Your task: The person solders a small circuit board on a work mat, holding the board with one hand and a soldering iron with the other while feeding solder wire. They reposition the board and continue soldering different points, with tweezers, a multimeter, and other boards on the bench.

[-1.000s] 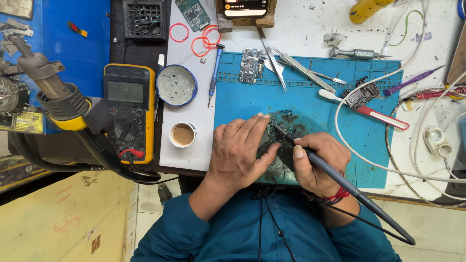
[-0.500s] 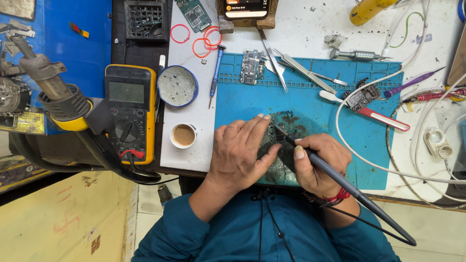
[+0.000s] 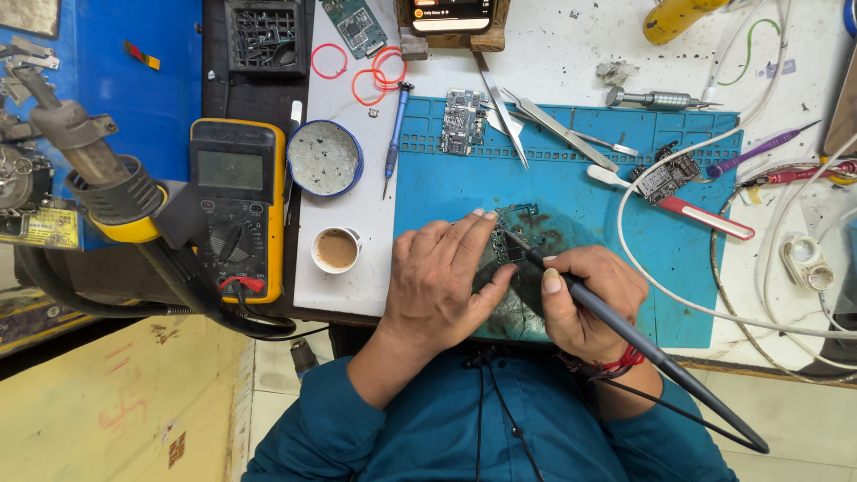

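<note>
Holding the small circuit board (image 3: pixel 511 234) flat on the blue mat (image 3: pixel 571 196), we press it down with our left hand (image 3: pixel 439 277), its fingers spread open and laid over the board's near edge rather than closed round anything. Our right hand (image 3: pixel 585 299) has its fingers wrapped like a pen grip around the soldering iron (image 3: pixel 625 335), whose tip touches the board near the mat's middle. We judge the main risk to be a slip: the left fingertips lie just beside the hot tip, so a small skid could burn them or smear solder across neighbouring parts. The cable trailing off the iron's back end could also tug it off its spot. The iron's long axis runs diagonally, tip pointing up and left toward the mat's far edge, handle back toward our right side. A cup of tea (image 3: pixel 336 249) stands left of the mat, near our left wrist.
</note>
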